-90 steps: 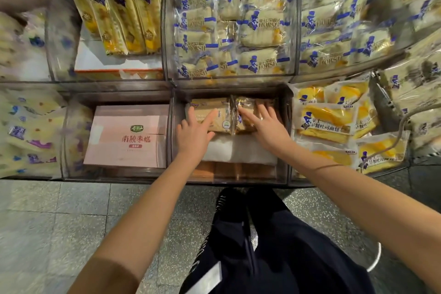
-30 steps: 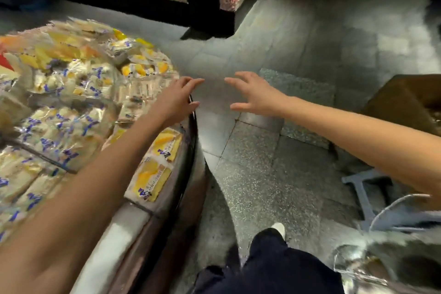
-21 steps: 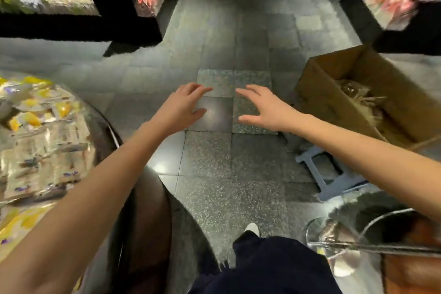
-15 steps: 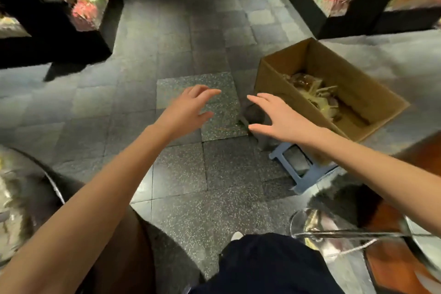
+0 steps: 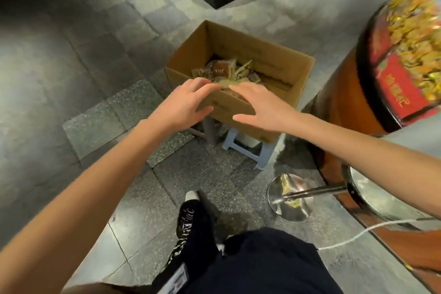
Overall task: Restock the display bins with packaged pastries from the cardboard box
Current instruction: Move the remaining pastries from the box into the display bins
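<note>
having swung away from the display bins, the person is stretching the left hand (image 5: 188,100) and right hand (image 5: 260,107), both empty with fingers spread wide, toward the cardboard box (image 5: 269,55) at upper centre, where packaged pastries (image 5: 222,70) are lying, so another pickup is likely starting.

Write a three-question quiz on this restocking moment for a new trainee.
1. True or false: the cardboard box is empty.
2. The left hand and right hand are: A) gripping packets, B) open, reaching over the box, C) resting on the floor.
3. Fill in: the box stands on a small ____.
Key: 1 false, wrapped pastries lie inside; 2 B; 3 stool.
</note>
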Available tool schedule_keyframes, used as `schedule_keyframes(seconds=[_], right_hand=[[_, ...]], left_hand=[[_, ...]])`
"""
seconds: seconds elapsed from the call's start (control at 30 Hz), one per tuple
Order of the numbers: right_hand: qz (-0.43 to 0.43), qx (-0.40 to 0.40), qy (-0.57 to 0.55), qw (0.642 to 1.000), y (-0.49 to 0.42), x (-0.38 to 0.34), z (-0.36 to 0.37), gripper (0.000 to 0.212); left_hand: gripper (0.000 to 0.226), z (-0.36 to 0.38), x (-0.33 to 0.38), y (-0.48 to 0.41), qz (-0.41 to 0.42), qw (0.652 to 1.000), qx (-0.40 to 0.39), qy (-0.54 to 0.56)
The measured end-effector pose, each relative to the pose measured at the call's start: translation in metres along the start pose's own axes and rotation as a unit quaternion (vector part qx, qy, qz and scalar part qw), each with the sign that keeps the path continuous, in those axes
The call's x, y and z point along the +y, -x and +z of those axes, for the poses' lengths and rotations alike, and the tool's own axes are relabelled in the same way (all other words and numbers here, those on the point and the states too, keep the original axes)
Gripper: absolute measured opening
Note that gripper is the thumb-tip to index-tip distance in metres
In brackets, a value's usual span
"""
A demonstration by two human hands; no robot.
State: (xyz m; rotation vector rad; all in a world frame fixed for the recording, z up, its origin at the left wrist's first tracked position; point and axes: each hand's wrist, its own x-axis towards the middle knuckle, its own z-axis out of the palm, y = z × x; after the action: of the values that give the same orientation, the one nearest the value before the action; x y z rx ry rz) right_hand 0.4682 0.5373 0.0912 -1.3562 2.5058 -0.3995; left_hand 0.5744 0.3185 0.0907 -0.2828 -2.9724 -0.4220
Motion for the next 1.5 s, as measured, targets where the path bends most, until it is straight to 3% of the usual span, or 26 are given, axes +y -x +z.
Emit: schedule_keyframes(seconds=[0.27, 0.67, 1.07, 1.5], right_hand=[[0.133, 0.026, 0.032, 0.99, -0.051, 0.056, -0.046, 0.074], [0.368, 0.045, -0.033, 0.928, -0.076, 0.124, -0.036, 0.075], [0.437, -0.034, -0.104, 0.893, -0.107, 0.231, 0.005, 0.078], [0.458, -0.016, -0.186, 0.869, -0.141, 0.349, 0.028, 0.079]], left_hand=[[0.055, 0.009, -0.058, -0.116, 0.103, 0.994, -0.041, 0.025], [0.054, 0.054, -0.118, -0.246, 0.149, 0.971, -0.16, 0.098], [0.052, 0.151, -0.131, -0.345, 0.163, 0.938, -0.284, 0.11], [0.054, 0.224, -0.109, -0.423, 0.112, 0.913, -0.385, 0.08]])
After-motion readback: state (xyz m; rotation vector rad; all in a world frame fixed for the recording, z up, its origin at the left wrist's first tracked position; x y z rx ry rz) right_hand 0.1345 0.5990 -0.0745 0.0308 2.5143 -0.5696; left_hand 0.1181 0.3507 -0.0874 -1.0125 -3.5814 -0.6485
